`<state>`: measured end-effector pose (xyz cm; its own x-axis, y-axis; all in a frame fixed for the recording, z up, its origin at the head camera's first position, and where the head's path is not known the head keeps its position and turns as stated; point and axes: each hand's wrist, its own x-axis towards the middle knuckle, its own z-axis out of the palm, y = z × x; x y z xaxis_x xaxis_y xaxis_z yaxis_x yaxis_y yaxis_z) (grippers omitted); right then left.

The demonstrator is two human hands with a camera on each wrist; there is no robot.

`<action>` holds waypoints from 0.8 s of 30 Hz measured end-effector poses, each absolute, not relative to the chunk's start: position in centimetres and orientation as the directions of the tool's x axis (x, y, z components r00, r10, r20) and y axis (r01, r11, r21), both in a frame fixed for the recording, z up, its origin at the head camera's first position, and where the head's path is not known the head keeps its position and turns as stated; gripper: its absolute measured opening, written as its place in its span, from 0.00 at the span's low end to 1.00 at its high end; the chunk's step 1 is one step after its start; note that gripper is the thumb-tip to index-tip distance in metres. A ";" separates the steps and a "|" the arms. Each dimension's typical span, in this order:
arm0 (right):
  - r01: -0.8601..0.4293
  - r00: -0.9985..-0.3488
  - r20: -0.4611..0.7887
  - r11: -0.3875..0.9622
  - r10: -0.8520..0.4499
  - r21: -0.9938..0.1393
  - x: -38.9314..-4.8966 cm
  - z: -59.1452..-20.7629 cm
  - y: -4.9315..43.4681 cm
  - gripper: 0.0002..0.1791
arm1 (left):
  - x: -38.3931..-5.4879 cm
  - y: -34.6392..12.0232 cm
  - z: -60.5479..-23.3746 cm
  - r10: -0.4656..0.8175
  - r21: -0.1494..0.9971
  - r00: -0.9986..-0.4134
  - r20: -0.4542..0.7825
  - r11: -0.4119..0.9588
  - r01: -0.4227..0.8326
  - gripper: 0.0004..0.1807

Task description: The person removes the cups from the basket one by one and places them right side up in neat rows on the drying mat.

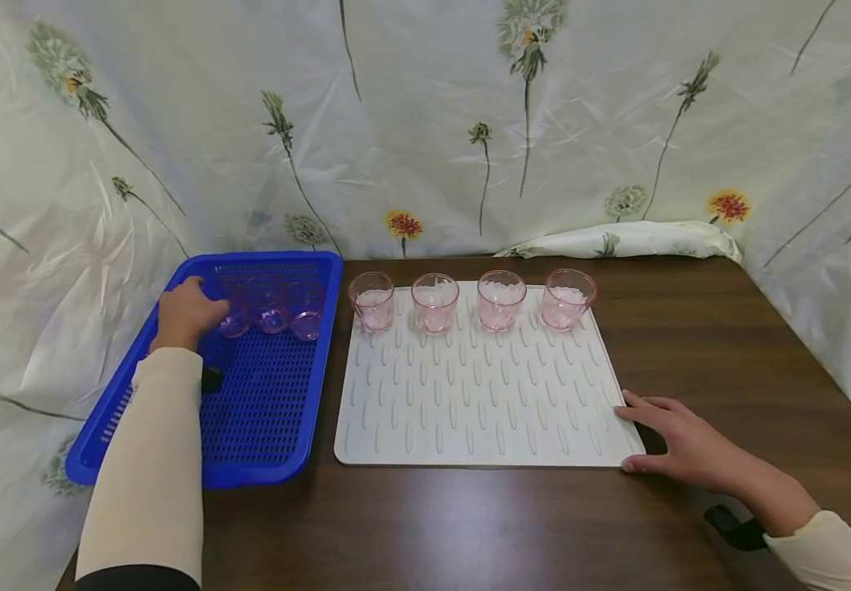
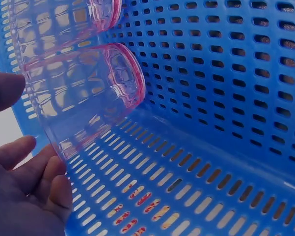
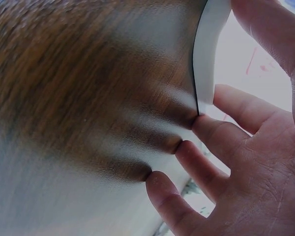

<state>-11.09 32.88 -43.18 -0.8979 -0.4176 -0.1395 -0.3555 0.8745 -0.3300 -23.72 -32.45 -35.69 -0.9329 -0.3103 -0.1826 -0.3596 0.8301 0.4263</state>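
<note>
My left hand (image 1: 187, 315) reaches into the blue basket (image 1: 314, 394), at the leftmost of the pink-tinted glasses there. In the left wrist view this glass (image 2: 83, 98) stands upside down, pink rim against the basket floor. The thumb and fingers lie at opposite sides of its base, spread rather than wrapped round it. A second glass (image 2: 54, 22) stands beside it. My right hand (image 1: 691, 447) rests at the right edge of the white ridged mat (image 1: 469, 410), its fingers spread. In the right wrist view several fingertips (image 3: 159, 184) touch the wooden table.
Several pink-tinted glasses (image 1: 436, 305) stand in a row along the mat's far edge. The basket sits left of the mat on the brown table (image 1: 469, 525). A flowered curtain (image 1: 425, 123) hangs behind and at the sides, with a rolled fold (image 1: 632, 240) on the back edge.
</note>
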 end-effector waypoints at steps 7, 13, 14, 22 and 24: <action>-0.361 -0.897 -0.132 0.871 -0.422 -0.332 -11.1 -43.1 32.8 0.45 | -23.7 -32.7 -36.0 -0.243 0.420 -0.953 -0.182 0.857 -0.299 0.48; -0.357 -0.896 -0.143 0.874 -0.420 -0.330 -11.2 -43.1 32.8 0.45 | -23.6 -33.2 -37.3 -0.219 0.512 -0.963 -0.159 0.815 -0.270 0.51; -0.357 -0.895 -0.146 0.873 -0.421 -0.331 -11.2 -43.1 32.8 0.46 | -23.5 -33.3 -37.5 -0.219 0.536 -0.963 -0.158 0.800 -0.270 0.51; -0.350 -0.894 -0.161 0.877 -0.417 -0.330 -11.4 -43.2 33.0 0.47 | -23.0 -33.0 -39.4 -0.288 0.774 -0.925 -0.247 0.516 -0.367 0.53; -0.354 -0.894 -0.157 0.875 -0.420 -0.330 -11.4 -43.3 33.0 0.47 | -23.0 -32.8 -39.9 -0.309 0.812 -0.917 -0.253 0.448 -0.375 0.53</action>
<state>-11.40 33.02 -43.26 -0.8938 -0.4201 -0.1567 -0.3536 0.8753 -0.3300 -22.96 -32.81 -39.86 -0.9168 -0.3087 -0.2532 -0.3749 0.4476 0.8118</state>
